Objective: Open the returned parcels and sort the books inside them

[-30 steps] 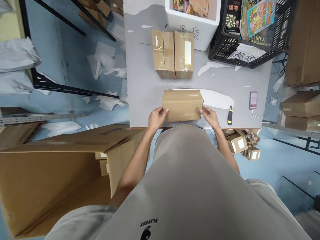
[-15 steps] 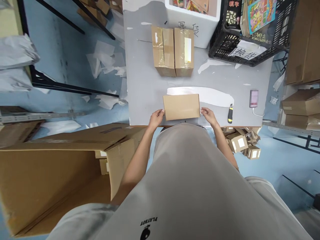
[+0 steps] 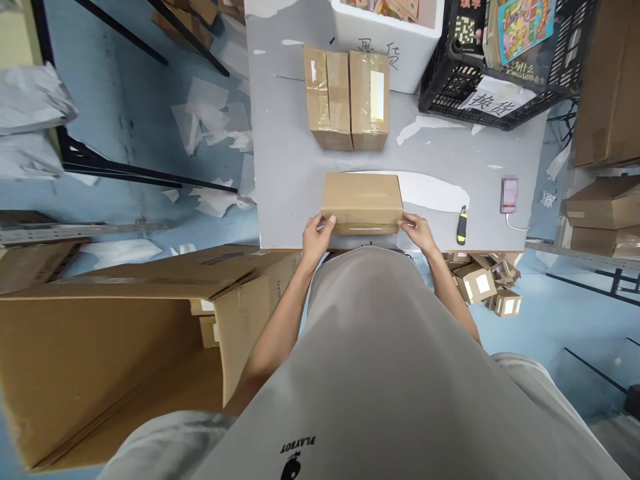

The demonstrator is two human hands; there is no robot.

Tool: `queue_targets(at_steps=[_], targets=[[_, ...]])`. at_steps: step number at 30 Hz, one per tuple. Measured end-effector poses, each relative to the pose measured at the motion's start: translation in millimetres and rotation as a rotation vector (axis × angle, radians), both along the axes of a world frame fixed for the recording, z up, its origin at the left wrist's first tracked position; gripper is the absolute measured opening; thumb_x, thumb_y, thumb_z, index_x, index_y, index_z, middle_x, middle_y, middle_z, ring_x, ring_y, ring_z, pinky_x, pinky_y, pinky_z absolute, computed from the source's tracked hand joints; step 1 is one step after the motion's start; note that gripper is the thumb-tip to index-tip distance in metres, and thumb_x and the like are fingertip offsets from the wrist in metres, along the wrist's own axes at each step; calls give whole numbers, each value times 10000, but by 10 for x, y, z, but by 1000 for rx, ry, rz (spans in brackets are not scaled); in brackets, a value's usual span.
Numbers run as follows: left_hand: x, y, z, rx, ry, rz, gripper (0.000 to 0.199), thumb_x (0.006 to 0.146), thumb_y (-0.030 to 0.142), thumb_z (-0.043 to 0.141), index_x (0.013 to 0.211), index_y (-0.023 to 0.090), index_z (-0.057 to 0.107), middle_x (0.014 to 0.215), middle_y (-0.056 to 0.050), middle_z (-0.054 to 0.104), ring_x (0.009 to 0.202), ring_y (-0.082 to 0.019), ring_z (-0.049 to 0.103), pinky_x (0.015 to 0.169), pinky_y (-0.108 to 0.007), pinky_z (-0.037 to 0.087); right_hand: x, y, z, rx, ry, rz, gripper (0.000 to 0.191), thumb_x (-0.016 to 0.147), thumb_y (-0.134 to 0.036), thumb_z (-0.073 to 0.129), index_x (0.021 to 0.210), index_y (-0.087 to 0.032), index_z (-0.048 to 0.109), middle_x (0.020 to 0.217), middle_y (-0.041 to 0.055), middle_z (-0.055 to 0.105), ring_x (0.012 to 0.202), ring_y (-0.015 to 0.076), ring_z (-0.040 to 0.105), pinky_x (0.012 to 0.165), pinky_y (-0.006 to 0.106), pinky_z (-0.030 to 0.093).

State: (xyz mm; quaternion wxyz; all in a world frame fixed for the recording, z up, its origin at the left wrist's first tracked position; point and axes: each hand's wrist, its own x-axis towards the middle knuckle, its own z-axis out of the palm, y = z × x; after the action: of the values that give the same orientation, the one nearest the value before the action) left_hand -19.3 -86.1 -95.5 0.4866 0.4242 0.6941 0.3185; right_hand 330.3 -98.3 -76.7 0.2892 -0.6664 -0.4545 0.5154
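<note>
A plain brown cardboard box [image 3: 362, 195] is near the front edge of the grey table [image 3: 285, 200], with a taped side facing me. My left hand [image 3: 317, 235] grips its left end, thumb toward the near corner. On the opposite end, my right hand [image 3: 416, 230] pinches the near right corner. White paper [image 3: 435, 192] lies partly behind the box. To the right of my right hand rests a yellow and black box cutter [image 3: 461, 225].
Two taped cartons [image 3: 347, 100] stand farther back. Behind them are a white foam bin [image 3: 390, 47] and a black crate [image 3: 500, 100] of books. A phone [image 3: 509, 195] with a cable lies at right. A large open carton [image 3: 110, 347] stands at my left.
The cardboard box has tipped, so its taped near side now shows. Both hands have closed in on its ends, the left thumb now over the near corner.
</note>
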Motion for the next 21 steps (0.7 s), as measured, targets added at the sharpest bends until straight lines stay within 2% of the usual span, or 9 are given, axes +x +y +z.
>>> queue_targets(at_steps=[3, 5, 8, 11, 15, 18, 21], targets=[[-45, 115, 81, 67, 31, 58, 475, 968, 492, 849, 1343, 201, 825, 1349, -141, 797, 1195, -262, 798, 1071, -410, 680, 16, 103, 120, 75, -5, -33, 620, 917, -710, 840, 1282, -211, 888, 1287, 139, 831, 1239, 332, 799, 1207, 516, 634], [-61, 171, 87, 78, 31, 78, 468, 960, 447, 853, 1350, 189, 822, 1289, -138, 820, 1141, -252, 810, 1053, -410, 688, -6, 152, 132, 93, -12, -50, 666, 902, -770, 839, 1260, -210, 889, 1260, 141, 817, 1234, 337, 796, 1196, 520, 644], [-60, 222, 35, 39, 11, 82, 412, 939, 414, 852, 1266, 164, 844, 1219, -140, 848, 1077, -260, 822, 1059, -442, 688, -77, 189, 46, 48, -35, -57, 703, 860, -812, 841, 1205, -200, 883, 1235, 147, 806, 1177, 336, 804, 1170, 540, 659], [-35, 269, -26, -2, 23, 86, 414, 933, 454, 856, 1229, 164, 848, 1207, -140, 860, 1054, -269, 822, 1067, -464, 679, -161, 207, -84, -5, -60, -90, 745, 835, -813, 833, 1230, -182, 858, 1297, 176, 809, 1186, 345, 802, 1167, 551, 654], [50, 352, -39, 9, 5, 60, 514, 951, 532, 845, 1336, 193, 809, 1290, -139, 854, 1167, -287, 807, 1117, -462, 654, -274, 243, -175, -13, -47, -115, 808, 890, -831, 760, 1372, -185, 797, 1440, 195, 801, 1301, 353, 779, 1224, 534, 610], [128, 388, -17, -2, -46, 8, 538, 986, 463, 786, 1459, 211, 752, 1416, -136, 824, 1308, -286, 779, 1194, -448, 616, -365, 268, -166, -38, -23, -87, 825, 964, -856, 666, 1460, -202, 749, 1489, 177, 798, 1392, 345, 750, 1255, 508, 583], [161, 375, 5, -30, -43, -43, 584, 991, 404, 750, 1539, 209, 703, 1518, -137, 782, 1400, -283, 746, 1244, -435, 585, -430, 268, -118, -59, -21, -90, 817, 990, -853, 650, 1471, -198, 736, 1488, 166, 808, 1424, 334, 737, 1261, 469, 581]])
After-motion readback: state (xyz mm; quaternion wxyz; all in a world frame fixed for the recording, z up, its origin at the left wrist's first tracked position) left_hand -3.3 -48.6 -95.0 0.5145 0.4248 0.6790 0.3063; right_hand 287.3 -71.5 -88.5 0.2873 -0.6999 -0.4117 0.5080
